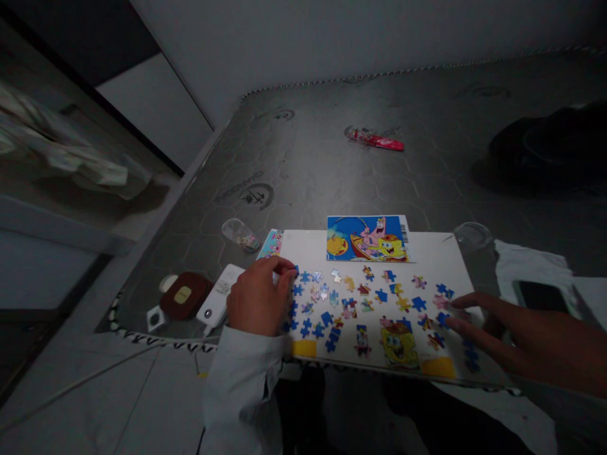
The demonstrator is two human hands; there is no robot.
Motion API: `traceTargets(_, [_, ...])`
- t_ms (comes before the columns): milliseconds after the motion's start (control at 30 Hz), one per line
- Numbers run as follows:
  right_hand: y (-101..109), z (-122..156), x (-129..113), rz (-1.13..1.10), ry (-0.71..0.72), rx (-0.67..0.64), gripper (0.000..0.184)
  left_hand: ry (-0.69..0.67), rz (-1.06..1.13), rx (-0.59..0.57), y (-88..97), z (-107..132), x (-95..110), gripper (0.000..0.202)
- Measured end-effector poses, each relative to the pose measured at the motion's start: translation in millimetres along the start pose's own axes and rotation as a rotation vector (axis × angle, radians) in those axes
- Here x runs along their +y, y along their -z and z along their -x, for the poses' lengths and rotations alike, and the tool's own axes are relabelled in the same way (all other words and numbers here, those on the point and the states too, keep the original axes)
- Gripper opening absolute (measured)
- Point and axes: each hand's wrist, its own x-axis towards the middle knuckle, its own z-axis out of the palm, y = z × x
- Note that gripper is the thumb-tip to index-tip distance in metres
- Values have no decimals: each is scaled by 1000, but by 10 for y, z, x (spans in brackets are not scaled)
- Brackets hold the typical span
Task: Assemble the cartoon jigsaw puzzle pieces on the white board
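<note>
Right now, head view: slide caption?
Left hand and right hand flank puzzle pieces on a white board, cartoon card at its far edge.

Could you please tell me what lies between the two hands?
In the head view, loose puzzle pieces and a joined section lie on the white board between the left hand and right hand.

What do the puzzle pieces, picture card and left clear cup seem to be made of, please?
Puzzle pieces: probably printed cardboard, slightly glossy; some seem to catch glare.
Picture card: likely smooth paper or thin card, being flat and printed.
Clear cup: smooth plastic or glass; its contents show through.
</note>
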Motion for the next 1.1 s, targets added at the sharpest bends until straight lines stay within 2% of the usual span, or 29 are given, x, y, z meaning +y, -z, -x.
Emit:
traceTargets(300, [-1,-6,-16,18,29,34,69,6,-19,6,14,6,-21,8])
traceTargets(500, [-16,-6,-21,24,32,43,65,-182,68,16,-41,-12,-27,8])
traceTargets(700, [-10,2,-27,30,42,51,65,-347,73,-42,-65,-9,14,11])
traceTargets(933, [-2,4,-40,37,-12,3,72,-384,-14,-113,-49,15,53,14])
traceTargets(1100, [0,4,-18,31,-1,9,73,-385,-107,-111,-65,14,68,17])
